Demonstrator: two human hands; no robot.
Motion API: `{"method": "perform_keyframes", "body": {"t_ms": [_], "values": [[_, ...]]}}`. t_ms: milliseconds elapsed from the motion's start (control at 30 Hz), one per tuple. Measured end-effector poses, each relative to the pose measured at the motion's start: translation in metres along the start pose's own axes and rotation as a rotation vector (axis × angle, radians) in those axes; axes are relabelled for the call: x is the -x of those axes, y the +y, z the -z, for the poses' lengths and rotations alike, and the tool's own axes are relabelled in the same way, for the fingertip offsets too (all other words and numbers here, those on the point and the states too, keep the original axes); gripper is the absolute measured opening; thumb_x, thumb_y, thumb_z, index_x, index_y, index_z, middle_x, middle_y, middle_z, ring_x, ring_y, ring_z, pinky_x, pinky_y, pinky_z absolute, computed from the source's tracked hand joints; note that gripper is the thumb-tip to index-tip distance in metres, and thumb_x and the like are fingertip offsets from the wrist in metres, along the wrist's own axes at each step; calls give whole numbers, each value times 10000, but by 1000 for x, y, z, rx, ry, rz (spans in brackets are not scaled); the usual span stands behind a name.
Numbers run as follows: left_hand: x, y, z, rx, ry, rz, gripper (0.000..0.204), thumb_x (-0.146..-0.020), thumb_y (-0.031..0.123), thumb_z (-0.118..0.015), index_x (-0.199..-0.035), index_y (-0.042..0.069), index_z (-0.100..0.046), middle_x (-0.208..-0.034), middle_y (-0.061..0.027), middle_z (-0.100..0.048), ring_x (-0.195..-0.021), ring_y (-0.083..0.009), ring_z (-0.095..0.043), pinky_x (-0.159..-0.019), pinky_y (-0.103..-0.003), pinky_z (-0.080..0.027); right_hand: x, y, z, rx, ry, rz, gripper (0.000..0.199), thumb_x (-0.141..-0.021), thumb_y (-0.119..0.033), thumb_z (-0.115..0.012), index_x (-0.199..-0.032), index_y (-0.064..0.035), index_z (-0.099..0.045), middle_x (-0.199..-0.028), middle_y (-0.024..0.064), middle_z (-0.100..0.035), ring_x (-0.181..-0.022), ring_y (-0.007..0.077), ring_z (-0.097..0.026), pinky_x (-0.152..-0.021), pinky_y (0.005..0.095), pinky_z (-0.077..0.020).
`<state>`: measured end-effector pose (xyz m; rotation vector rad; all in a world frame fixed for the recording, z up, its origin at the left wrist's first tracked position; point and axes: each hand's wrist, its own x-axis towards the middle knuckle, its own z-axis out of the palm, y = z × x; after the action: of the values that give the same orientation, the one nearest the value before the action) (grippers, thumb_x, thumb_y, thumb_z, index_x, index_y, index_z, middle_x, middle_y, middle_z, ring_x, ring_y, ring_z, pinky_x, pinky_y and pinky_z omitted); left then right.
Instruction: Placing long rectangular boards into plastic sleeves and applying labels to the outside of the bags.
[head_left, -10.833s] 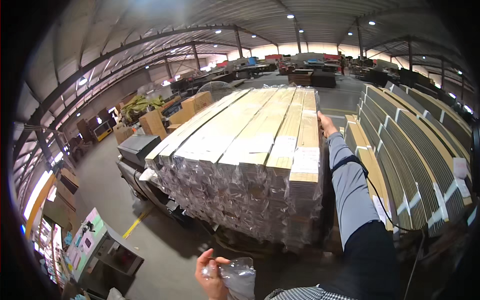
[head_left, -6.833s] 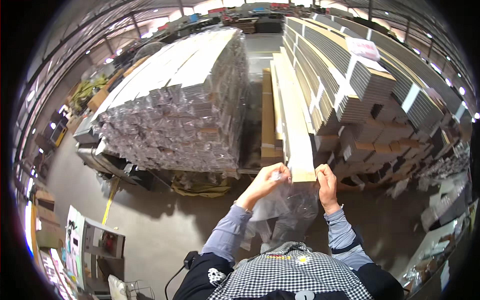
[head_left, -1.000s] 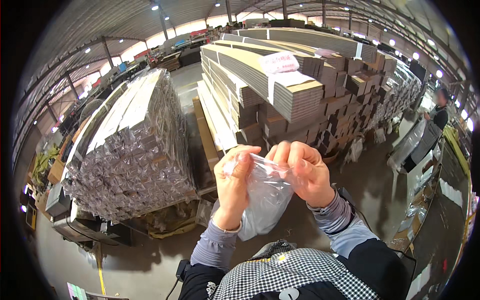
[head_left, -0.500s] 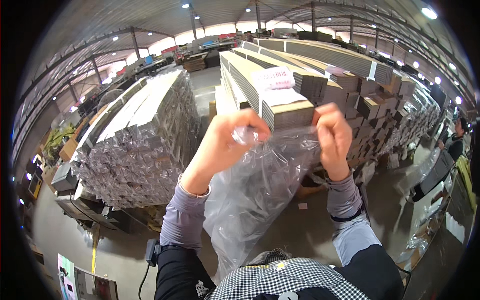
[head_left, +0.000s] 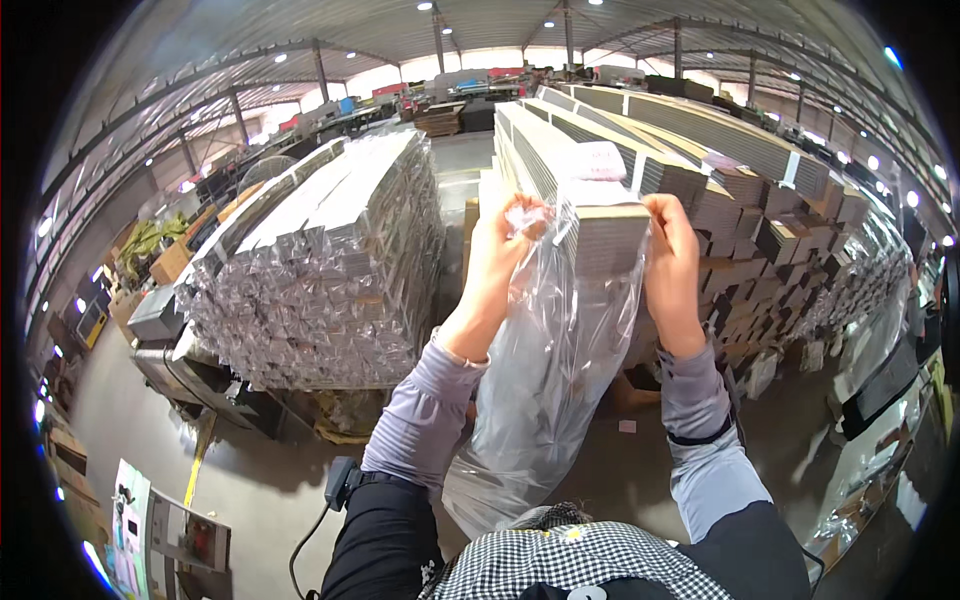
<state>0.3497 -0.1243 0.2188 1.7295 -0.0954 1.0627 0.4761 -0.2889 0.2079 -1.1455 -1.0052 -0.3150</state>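
A long clear plastic bag hangs in front of me, its upper edge drawn up around the near end of a strapped bundle of long, thin grey-edged boards. My left hand is closed on bunched plastic at the bundle's left side. On the right, my right hand pinches the bag's edge beside the bundle's top corner. The end face of the boards shows through the film. A white paper label lies on top of the bundle, just behind the bag's edge.
To the left stands a big stack of plastic-wrapped bundles on a support. Further strapped board bundles are piled at the right. A small paper scrap lies on the floor, and a printed panel stands at lower left.
Both hands have risen, pulling the bag's edge up over the bundle's near end, which now sits behind the film. The view has turned slightly left.
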Motion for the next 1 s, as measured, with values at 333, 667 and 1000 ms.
{"method": "perform_keyframes", "body": {"t_ms": [333, 667, 1000], "values": [[46, 37, -5, 623, -249, 384, 116, -990, 233, -574, -916, 151, -539, -637, 67, -484, -523, -20, -377, -439, -190, -251, 17, -59, 11, -487, -9, -526, 234, -984, -235, -546, -819, -72, -516, -751, -5, -554, -666, 42, -527, -584, 222, -440], [136, -51, -37, 334, 13, 371, 362, -992, 295, -576, -710, 90, -480, -575, 40, -474, -499, -42, -435, -448, -227, -325, 141, 35, 27, -157, 34, -540, 192, -946, -99, -497, -776, -30, -556, -703, -50, -547, -628, 25, -478, -531, 227, -386], [145, -61, -11, 192, -39, 375, 589, -887, -69, -497, -1444, 77, -374, -856, -39, -611, -576, -67, -514, -506, -249, -433, 146, 49, 11, -95, -28, -623, 124, -875, 34, -536, -983, -27, -536, -812, 9, -581, -662, 84, -532, -540, 242, -400]]}}
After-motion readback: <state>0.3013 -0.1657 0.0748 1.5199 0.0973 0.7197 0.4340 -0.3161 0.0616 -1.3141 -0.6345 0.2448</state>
